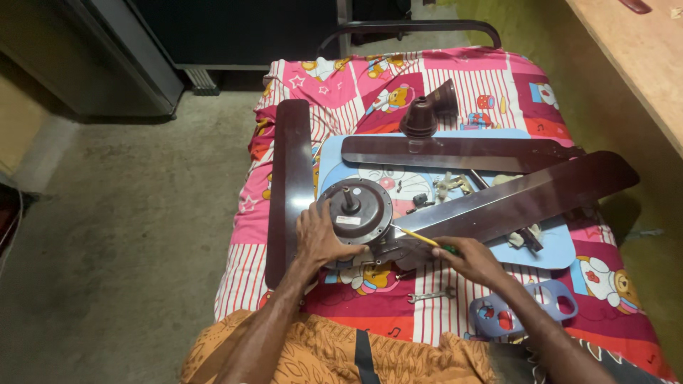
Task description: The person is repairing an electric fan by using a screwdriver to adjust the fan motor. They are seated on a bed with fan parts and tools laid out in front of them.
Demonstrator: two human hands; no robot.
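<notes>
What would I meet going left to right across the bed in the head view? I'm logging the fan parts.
Upright dark blade → left hand → motor housing → screwdriver → right hand → blue plastic holder.

Fan blades: dark brown, glossy.
Motor housing: grey.
Screwdriver: yellow shaft, green handle.
Bedsheet: pink, red-striped, cartoon-printed.

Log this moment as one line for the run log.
left hand: on fan motor | right hand: holds screwdriver, tip at blade mount | spanner: on bedsheet
</notes>
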